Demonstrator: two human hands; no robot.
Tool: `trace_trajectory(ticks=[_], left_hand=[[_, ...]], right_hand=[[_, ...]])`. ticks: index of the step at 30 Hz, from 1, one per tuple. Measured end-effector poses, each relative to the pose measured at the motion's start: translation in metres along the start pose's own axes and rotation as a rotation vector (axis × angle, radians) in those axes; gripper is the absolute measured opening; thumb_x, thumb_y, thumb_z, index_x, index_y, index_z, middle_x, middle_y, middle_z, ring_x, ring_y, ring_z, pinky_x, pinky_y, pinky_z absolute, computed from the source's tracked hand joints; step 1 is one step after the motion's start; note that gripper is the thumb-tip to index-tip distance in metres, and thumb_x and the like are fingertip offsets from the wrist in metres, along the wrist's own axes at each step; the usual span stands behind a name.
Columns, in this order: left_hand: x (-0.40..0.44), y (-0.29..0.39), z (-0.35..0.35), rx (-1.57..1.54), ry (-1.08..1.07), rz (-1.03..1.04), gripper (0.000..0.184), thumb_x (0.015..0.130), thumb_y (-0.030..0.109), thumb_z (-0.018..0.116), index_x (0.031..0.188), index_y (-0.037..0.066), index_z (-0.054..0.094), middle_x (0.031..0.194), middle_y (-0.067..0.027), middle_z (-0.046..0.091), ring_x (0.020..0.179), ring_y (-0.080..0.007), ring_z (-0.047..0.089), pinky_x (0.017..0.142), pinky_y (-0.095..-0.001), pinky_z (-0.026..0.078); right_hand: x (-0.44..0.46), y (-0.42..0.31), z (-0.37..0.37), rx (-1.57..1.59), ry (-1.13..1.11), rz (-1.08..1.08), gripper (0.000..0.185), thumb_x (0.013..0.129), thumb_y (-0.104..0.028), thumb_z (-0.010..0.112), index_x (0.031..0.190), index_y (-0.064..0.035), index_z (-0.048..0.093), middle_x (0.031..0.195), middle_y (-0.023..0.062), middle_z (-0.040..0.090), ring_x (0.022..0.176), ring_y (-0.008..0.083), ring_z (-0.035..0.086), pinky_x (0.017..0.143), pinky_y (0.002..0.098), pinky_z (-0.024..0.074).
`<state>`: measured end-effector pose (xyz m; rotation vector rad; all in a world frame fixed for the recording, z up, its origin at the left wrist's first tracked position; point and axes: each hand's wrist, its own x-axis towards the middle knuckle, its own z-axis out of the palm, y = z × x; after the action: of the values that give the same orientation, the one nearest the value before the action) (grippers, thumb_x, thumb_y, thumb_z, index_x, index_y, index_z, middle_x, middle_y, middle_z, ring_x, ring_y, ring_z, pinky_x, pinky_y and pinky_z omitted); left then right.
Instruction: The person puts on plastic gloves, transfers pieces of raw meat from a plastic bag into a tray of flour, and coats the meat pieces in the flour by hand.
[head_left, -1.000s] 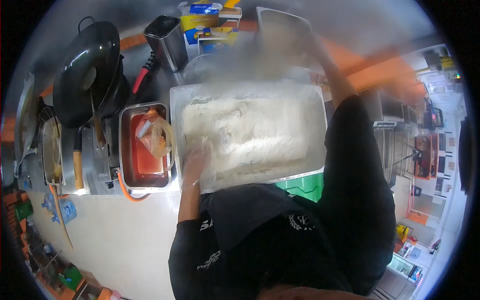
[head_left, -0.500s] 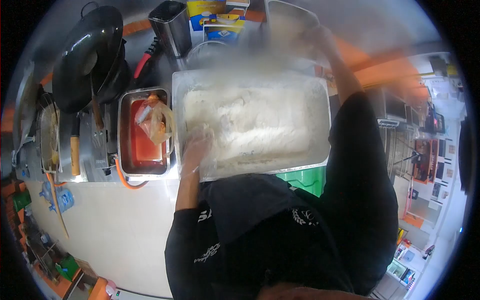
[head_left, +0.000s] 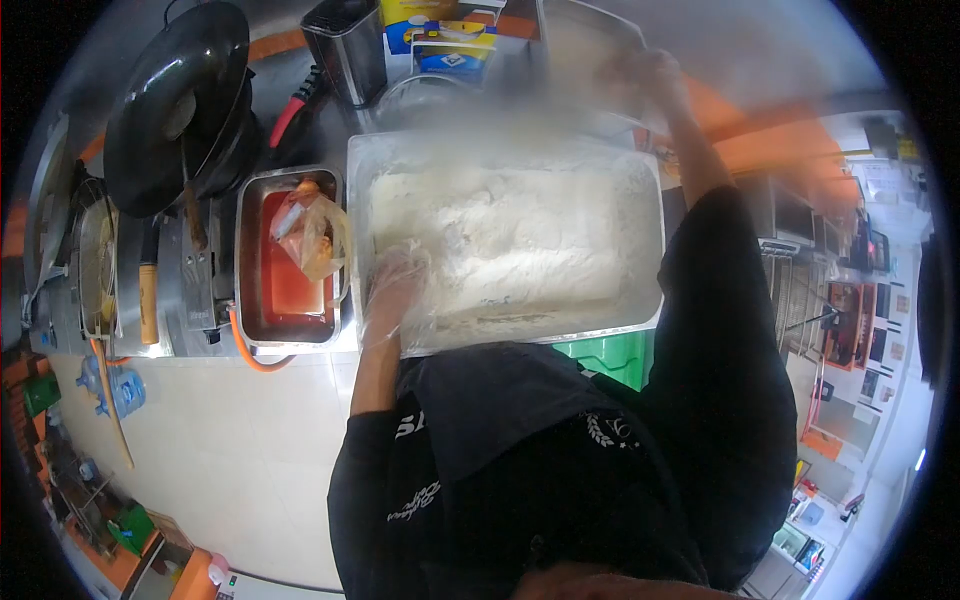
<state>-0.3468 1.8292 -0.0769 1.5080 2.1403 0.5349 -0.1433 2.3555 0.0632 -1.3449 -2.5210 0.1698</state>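
My left hand (head_left: 395, 290), in a loose clear plastic glove, is at the left end of a large metal tray (head_left: 653, 240). White flour (head_left: 530, 240) fills the tray, with ridges and a thinner strip along the near side. The fingers of that hand look loosely extended over the flour, with nothing visible in them. My right hand (head_left: 655, 85) is reached far forward to the right edge of a second metal container (head_left: 590, 45) behind the tray. A hazy smear covers that area, so its fingers and the container's contents are unclear.
Left of the tray stands a smaller metal pan (head_left: 245, 270) of red liquid holding a plastic bag (head_left: 325, 240). Farther left are a black wok (head_left: 180, 90) and a wooden-handled tool (head_left: 149, 300). Blue-yellow packets (head_left: 450, 55) stand behind; a green crate (head_left: 610, 360) sits below the tray.
The view has shifted slightly. My left hand stays at the flour's left end, with its fingers slightly farther forward. My right hand remains by the rear container.
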Motion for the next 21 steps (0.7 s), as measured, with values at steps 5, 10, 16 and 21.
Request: trace_trajectory(ticks=[5,10,16,21], left_hand=[[0.0,0.024,-0.019,0.3,0.003,0.031,0.027,0.085,0.017,0.048,0.107,0.005,0.056,0.106,-0.018,0.061,0.103,-0.0307,0.057,0.085,-0.0439,0.047],[0.004,0.031,0.005,0.362,0.31,0.213,0.035,0.089,0.032,0.049,0.108,0.004,0.057,0.102,-0.0209,0.061,0.097,-0.0347,0.059,0.086,-0.0446,0.045],[0.049,0.083,-0.01,0.056,-0.008,-0.118,0.034,0.083,0.024,0.053,0.113,0.008,0.056,0.106,-0.0187,0.061,0.097,-0.0351,0.06,0.086,-0.0445,0.047],[0.053,0.012,0.041,0.036,0.362,-0.136,0.03,0.082,0.024,0.054,0.105,0.006,0.058,0.092,-0.0187,0.063,0.088,-0.0333,0.062,0.079,-0.0445,0.048]], right_hand=[[-0.004,-0.002,-0.014,0.12,0.071,-0.067,0.038,0.083,-0.041,0.058,0.091,-0.0051,0.068,0.09,0.0185,0.066,0.087,0.0315,0.064,0.077,0.041,0.049],[-0.001,0.004,-0.019,0.102,0.002,-0.116,0.037,0.081,-0.041,0.061,0.088,-0.0052,0.068,0.088,0.0154,0.067,0.081,0.0278,0.064,0.074,0.0378,0.0501],[-0.083,-0.094,-0.089,-0.563,0.117,-0.515,0.02,0.084,-0.026,0.061,0.086,-0.0091,0.07,0.086,0.0085,0.07,0.077,0.0192,0.065,0.073,0.0291,0.0524],[-0.161,-0.135,-0.079,0.502,-0.227,-0.598,0.014,0.085,-0.015,0.058,0.087,-0.0076,0.07,0.089,0.002,0.071,0.076,0.0099,0.065,0.073,0.0223,0.0517]])
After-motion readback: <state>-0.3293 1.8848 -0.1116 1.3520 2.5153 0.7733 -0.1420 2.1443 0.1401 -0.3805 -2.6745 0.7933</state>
